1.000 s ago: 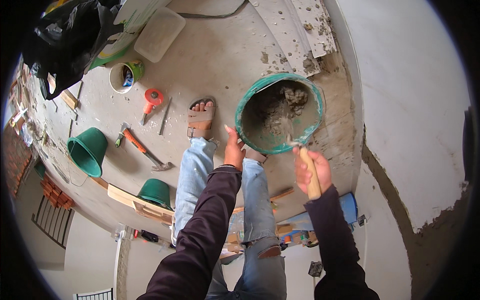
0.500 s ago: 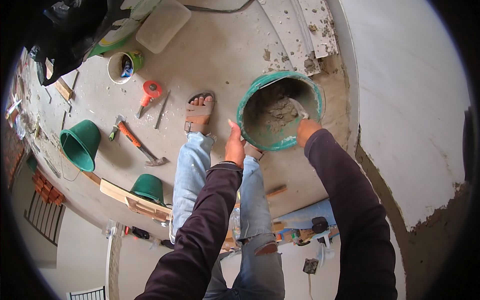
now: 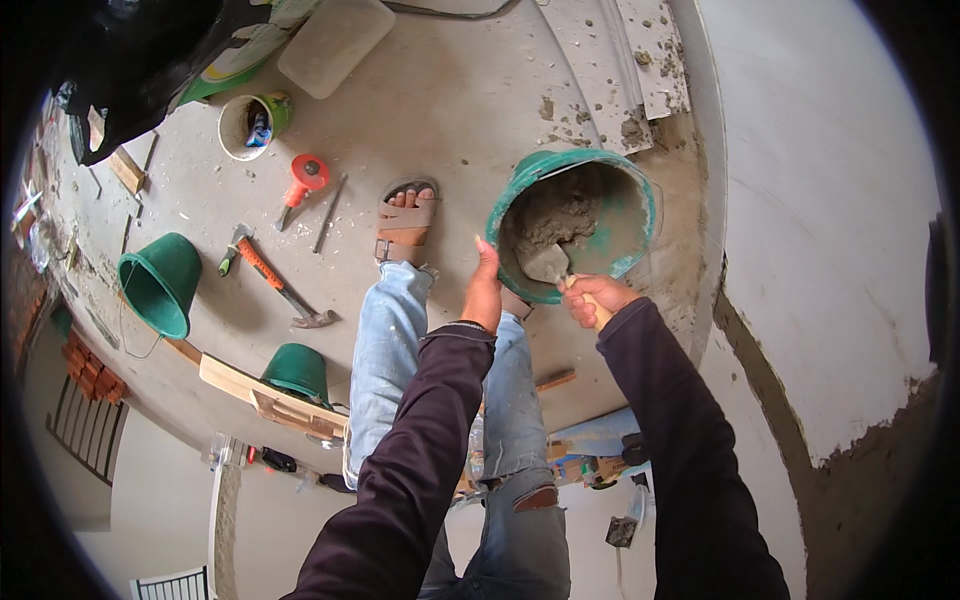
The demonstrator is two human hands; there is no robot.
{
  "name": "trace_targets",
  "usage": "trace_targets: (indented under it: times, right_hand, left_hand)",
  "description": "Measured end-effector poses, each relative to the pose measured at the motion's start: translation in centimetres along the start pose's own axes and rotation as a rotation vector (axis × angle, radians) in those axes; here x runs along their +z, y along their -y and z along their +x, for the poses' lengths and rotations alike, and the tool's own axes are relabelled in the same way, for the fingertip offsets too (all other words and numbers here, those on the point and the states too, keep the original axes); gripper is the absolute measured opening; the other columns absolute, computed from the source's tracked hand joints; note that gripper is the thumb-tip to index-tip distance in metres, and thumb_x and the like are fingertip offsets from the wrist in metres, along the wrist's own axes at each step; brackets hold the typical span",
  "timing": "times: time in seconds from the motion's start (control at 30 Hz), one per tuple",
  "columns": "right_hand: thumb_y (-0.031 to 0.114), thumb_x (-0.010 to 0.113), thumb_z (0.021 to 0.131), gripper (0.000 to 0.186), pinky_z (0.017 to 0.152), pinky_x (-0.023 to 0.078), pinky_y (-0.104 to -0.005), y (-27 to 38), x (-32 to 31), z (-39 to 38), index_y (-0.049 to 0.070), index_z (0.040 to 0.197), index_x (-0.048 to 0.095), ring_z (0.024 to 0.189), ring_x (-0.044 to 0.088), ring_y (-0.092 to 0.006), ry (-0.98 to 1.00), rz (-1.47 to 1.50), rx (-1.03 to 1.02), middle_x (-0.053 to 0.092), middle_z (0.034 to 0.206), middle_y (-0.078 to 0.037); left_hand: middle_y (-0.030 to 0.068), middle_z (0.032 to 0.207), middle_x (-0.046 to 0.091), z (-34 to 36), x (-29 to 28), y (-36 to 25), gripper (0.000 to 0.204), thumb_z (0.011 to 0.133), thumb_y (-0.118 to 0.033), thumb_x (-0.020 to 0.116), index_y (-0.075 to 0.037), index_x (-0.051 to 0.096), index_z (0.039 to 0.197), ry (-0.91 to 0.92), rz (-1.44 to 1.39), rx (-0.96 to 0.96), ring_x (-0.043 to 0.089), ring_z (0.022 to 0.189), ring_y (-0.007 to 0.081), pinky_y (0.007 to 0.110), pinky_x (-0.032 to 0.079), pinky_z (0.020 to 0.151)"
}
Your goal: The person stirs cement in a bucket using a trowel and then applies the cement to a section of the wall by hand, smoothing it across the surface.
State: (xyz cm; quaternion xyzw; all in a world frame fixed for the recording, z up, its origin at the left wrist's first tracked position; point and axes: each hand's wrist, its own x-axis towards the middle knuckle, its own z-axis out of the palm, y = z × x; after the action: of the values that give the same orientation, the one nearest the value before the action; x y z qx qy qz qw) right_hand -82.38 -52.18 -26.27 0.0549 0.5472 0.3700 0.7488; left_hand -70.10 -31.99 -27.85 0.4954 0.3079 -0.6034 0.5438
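A green bucket tilts toward me, with wet grey mortar clinging inside it. My right hand is closed round the pale wooden handle of a trowel. The trowel's blade lies inside the bucket's near rim, against the mortar. At the bucket's left side is my left hand, gripping its edge with the thumb up; the other fingers are mostly hidden behind it.
Left on the floor lie a claw hammer, a chisel and an orange-handled tool. Two more green buckets and a small tub stand there. A white wall rises at right.
My right hand has turned and moved down and left with the trowel, whose blade now shows at the near rim. The mortar's heap has shifted. My left hand stays on the bucket.
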Motion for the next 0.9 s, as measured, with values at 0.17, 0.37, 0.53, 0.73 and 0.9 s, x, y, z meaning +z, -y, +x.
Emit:
trace_targets:
  times: [0.17, 0.37, 0.53, 0.73, 0.9]
  right_hand:
    - [0.011, 0.052, 0.090, 0.015, 0.043, 0.041, -0.0218, -1.9, 1.5, 2.4, 0.007, 0.104, 0.050, 0.049, 0.046, -0.0076, 0.427, 0.366, -0.201, 0.047, 0.069, 0.002]
    - [0.017, 0.046, 0.093, 0.025, 0.046, 0.046, -0.0270, -2.7, 5.3, 3.0, 0.000, 0.111, 0.042, 0.051, 0.052, -0.0128, 0.780, 0.799, -0.609, 0.049, 0.073, -0.004]
    - [0.018, 0.046, 0.094, 0.032, 0.046, 0.044, -0.0286, -4.0, 3.7, -2.1, -0.002, 0.118, 0.043, 0.051, 0.051, -0.0151, 0.621, 0.776, -0.681, 0.049, 0.075, -0.006]
    - [0.009, 0.057, 0.083, 0.035, 0.059, 0.053, -0.0396, -6.2, 2.9, -9.9, 0.002, 0.117, 0.050, 0.067, 0.064, -0.0273, -0.385, -0.326, -0.404, 0.060, 0.081, -0.014]
    - [0.008, 0.061, 0.079, 0.042, 0.084, 0.050, -0.0487, -0.8, 0.2, -6.0, -0.006, 0.116, 0.048, 0.096, 0.060, -0.0472, -1.051, -1.464, -0.582, 0.061, 0.097, -0.032]
  left_hand:
    - [0.0084, 0.152, 0.034, 0.0, 0.8, -0.4, 0.082, 0.095, -0.070, 0.021, -0.008, 0.028, 0.149, 0.034, -0.041, 0.055, 0.029, 0.140, 0.0237, 0.042, 0.018, 0.114]
    - [0.0075, 0.148, 0.039, 0.3, 0.9, -0.3, 0.082, 0.094, -0.072, 0.021, -0.008, 0.035, 0.144, 0.020, -0.045, 0.083, 0.035, 0.135, 0.0244, 0.041, 0.022, 0.111]
    - [0.0060, 0.141, 0.044, -0.2, 1.2, -1.1, 0.085, 0.091, -0.076, 0.023, -0.009, 0.038, 0.142, 0.043, -0.059, -0.003, 0.043, 0.122, 0.0262, 0.037, 0.028, 0.102]
    - [0.0025, 0.129, 0.049, -0.5, 1.1, -1.3, 0.085, 0.089, -0.078, 0.023, -0.010, 0.043, 0.136, 0.004, -0.085, 0.024, 0.045, 0.106, 0.0208, 0.031, 0.031, 0.090]
    - [0.0027, 0.132, 0.047, -0.6, 2.0, -1.7, 0.090, 0.087, -0.081, 0.022, -0.010, 0.041, 0.139, 0.067, -0.049, -0.007, 0.044, 0.104, 0.0199, 0.030, 0.030, 0.087]
